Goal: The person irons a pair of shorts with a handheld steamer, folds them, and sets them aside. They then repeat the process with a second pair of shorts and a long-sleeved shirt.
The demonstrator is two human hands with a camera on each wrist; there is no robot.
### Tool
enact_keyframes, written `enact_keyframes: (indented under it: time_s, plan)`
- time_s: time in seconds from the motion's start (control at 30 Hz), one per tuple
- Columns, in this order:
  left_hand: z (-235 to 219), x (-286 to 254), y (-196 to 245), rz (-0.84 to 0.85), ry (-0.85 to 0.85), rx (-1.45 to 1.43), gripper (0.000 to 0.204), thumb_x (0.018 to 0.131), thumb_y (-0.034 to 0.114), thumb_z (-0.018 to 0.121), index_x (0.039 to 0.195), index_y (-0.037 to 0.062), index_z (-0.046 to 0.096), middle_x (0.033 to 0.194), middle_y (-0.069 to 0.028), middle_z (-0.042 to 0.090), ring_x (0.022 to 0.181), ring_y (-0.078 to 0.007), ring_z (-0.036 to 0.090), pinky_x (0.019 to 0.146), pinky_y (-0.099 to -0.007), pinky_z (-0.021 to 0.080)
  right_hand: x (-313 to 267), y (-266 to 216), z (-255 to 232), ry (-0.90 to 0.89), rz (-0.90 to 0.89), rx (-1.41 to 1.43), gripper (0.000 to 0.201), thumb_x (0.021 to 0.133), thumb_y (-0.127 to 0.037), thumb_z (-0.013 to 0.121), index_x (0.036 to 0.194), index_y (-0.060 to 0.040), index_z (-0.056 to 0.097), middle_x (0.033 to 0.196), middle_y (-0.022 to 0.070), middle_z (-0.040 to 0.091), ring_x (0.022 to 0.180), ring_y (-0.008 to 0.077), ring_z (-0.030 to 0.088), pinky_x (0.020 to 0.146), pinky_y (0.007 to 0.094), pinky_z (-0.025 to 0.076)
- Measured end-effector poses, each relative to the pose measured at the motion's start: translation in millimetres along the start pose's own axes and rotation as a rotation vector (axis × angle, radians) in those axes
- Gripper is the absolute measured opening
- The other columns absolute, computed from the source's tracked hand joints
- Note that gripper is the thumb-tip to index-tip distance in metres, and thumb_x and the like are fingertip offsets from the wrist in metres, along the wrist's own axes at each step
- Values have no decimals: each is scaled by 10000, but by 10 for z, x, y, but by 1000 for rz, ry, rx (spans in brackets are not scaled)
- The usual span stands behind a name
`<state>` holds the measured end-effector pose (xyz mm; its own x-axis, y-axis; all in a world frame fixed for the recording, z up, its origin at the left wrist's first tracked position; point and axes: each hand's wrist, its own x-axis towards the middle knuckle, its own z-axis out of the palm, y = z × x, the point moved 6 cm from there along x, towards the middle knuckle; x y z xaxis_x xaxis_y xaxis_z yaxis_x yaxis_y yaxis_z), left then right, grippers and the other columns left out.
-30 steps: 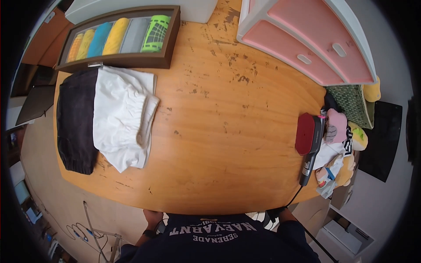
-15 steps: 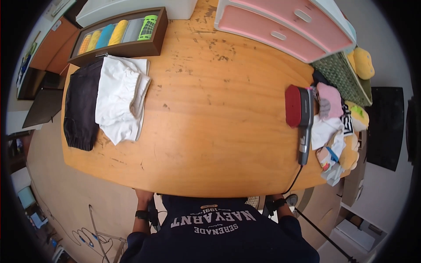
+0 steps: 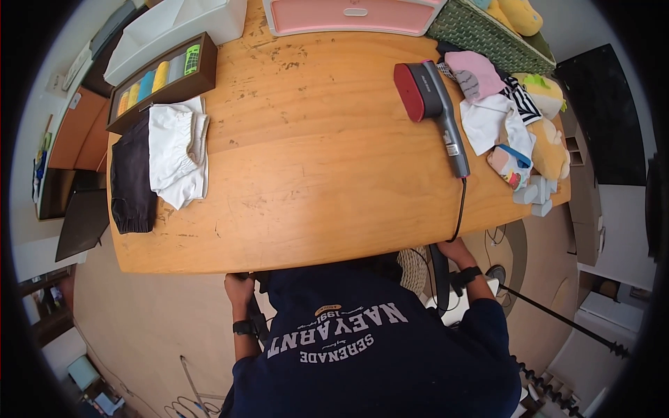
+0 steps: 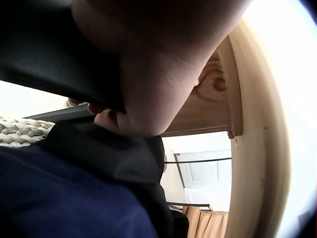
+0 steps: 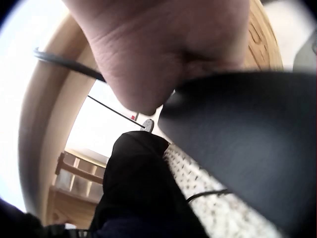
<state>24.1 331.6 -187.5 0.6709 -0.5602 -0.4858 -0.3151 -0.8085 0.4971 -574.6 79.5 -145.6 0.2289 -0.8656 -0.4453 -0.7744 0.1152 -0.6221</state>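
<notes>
"The pose?"
"Left hand [image 3: 240, 287] curled round the left armrest [image 4: 54, 54], right hand [image 3: 454, 251] at the right armrest [image 5: 237, 134], its grip I can't tell; both by the tabletop [image 3: 313, 153]'s near edge."
"Surroundings?"
"Scuffed wooden top, tan floor [image 3: 139, 299]."

One high, two close

Looks forward and down from the head, well above the table [image 3: 306, 174]. From the wrists, looks closely past left hand [image 4: 156, 82] and right hand [image 5: 163, 54], sharing the table's edge with the head view.
</notes>
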Motion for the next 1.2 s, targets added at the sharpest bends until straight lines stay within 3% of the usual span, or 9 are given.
enact_keyframes:
  time_s: [0.13,0.27,0.4,0.6,0.77,0.87,1.03,1.1,1.2]
  plan:
    - [-19,23,-9,60,42,52,427,687,172,824,1030,-48,696,979,-273,729,946,-423,715,836,-450,569,-393,-371,-631,-328,187,-386,423,889,-406,710,1062,-21,735,1011,183,750,952,366,703,853,443,533]
    - [-117,-96,229,247,73,243,488,720,161,805,1133,-51,654,961,-241,744,882,-399,739,791,-452,592,-625,-1223,-1643,-103,324,-249,490,912,-449,706,766,18,690,600,88,645,632,175,659,611,312,505]
    - [-233,-127,411,116,-30,334,519,748,253,822,1156,-27,664,1018,-246,738,1018,-422,701,898,-470,561,-426,-2118,-2209,268,13,-128,447,974,-376,672,770,22,664,612,-16,583,634,54,570,556,237,422]
    - [-349,-124,723,183,-147,584,556,833,500,740,1151,49,683,1003,-226,740,958,-411,710,829,-497,567,646,-2193,-2512,926,-348,-707,455,871,-393,722,1167,-49,682,991,157,703,831,393,699,754,477,550]
    - [-349,-233,758,241,-187,561,455,864,471,726,1095,80,702,962,-211,739,901,-420,708,788,-505,564,1037,-1978,-2840,859,-47,-769,365,859,-261,658,1164,-63,698,997,191,730,911,408,699,813,498,550]
    - [-420,-262,589,320,-156,375,454,863,461,733,1066,56,707,996,-217,733,902,-417,703,775,-491,560,995,-1889,-3338,953,-7,-577,287,873,-259,625,1046,-56,733,936,209,728,869,381,716,792,475,542]
    - [-978,-331,1068,222,-129,343,478,848,401,775,1066,-17,697,934,-215,726,804,-383,695,747,-451,549,824,-2001,-4064,1154,-430,179,265,945,-214,544,932,-12,714,771,30,670,670,92,577,611,289,437]
    - [-1093,-403,1322,510,-90,418,416,854,383,767,1043,18,702,945,-224,721,889,-406,693,784,-482,544,702,-2231,-4191,1249,-486,290,263,965,-185,517,904,-8,702,772,-28,624,669,37,499,585,239,385]
    - [-1108,-503,1433,441,-159,425,416,859,357,768,1032,-14,695,956,-233,717,901,-391,698,799,-476,546,490,-2603,-4241,1338,-476,68,289,941,-211,540,957,28,701,799,16,651,720,86,551,652,270,447]
